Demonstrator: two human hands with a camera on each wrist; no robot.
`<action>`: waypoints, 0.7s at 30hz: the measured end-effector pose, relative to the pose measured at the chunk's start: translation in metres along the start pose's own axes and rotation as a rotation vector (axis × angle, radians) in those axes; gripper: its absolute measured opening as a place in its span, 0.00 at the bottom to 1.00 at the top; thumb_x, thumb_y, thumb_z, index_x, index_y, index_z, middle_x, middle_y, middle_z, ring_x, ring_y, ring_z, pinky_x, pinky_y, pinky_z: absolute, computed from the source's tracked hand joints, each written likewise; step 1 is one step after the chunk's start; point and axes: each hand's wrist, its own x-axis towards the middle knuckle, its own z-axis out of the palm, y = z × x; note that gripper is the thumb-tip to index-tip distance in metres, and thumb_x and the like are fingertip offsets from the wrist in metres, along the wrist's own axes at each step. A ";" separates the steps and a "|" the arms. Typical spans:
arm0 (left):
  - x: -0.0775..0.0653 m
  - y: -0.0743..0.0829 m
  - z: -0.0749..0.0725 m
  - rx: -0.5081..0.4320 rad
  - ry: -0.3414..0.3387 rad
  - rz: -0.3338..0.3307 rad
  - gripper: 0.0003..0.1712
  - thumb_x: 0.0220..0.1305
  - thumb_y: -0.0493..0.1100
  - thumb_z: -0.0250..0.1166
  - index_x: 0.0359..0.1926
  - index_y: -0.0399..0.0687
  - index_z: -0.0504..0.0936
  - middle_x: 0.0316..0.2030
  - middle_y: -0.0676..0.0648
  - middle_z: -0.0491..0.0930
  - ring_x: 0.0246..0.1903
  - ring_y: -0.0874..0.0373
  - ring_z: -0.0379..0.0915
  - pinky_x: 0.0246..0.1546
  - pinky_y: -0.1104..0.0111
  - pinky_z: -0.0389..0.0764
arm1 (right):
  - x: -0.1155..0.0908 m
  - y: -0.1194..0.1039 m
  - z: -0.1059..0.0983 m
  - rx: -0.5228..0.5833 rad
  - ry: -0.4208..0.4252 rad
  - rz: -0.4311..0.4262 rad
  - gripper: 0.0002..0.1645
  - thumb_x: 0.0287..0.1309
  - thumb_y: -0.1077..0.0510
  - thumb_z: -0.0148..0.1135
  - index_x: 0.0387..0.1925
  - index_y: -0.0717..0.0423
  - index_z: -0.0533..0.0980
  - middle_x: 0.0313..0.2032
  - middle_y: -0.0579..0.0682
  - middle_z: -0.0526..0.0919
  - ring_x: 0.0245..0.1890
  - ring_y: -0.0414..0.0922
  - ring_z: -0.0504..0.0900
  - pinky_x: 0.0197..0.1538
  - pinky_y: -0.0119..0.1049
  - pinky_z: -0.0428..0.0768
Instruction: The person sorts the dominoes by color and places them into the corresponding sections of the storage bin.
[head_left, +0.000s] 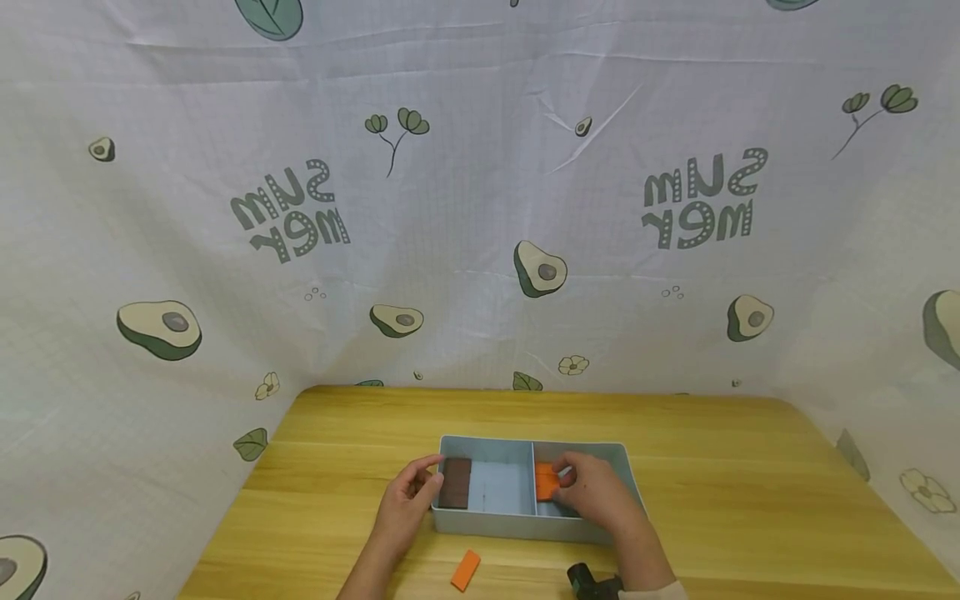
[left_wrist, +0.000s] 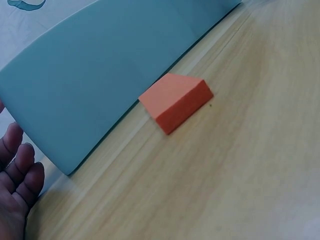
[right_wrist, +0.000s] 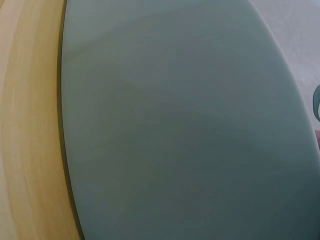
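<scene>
A light blue box with one divider stands on the table. Dark brown blocks lie side by side at the left end of its left compartment. Orange blocks lie against the divider in the right compartment. My right hand reaches into that compartment, thumb and fingertips pinching at the right side of the orange blocks. My left hand rests at the box's left end, fingers loosely bent, fingertips right at the rim. One loose orange block lies on the table in front of the box.
The wooden table extends to both sides of the box. A white curtain printed with avocados hangs behind and around it. A black device shows by the right wrist at the bottom edge.
</scene>
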 end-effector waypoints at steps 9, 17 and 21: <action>0.000 0.002 0.000 -0.003 0.003 -0.013 0.18 0.70 0.44 0.66 0.58 0.48 0.83 0.34 0.50 0.75 0.29 0.65 0.68 0.31 0.74 0.71 | 0.000 0.002 0.002 0.031 0.030 -0.034 0.15 0.53 0.63 0.74 0.43 0.57 0.82 0.35 0.49 0.84 0.34 0.44 0.79 0.38 0.43 0.80; 0.001 -0.001 0.000 -0.005 0.006 -0.005 0.18 0.70 0.44 0.66 0.59 0.47 0.83 0.34 0.51 0.75 0.30 0.65 0.68 0.31 0.74 0.71 | 0.002 0.003 0.002 0.020 0.025 -0.022 0.14 0.54 0.62 0.74 0.43 0.55 0.82 0.35 0.49 0.84 0.34 0.45 0.79 0.38 0.43 0.80; 0.002 -0.001 0.000 0.000 0.010 -0.011 0.18 0.70 0.44 0.67 0.58 0.48 0.83 0.34 0.51 0.75 0.30 0.65 0.68 0.31 0.74 0.71 | 0.002 0.002 0.001 0.015 0.018 -0.018 0.14 0.55 0.62 0.73 0.44 0.55 0.82 0.36 0.49 0.84 0.34 0.44 0.80 0.38 0.44 0.81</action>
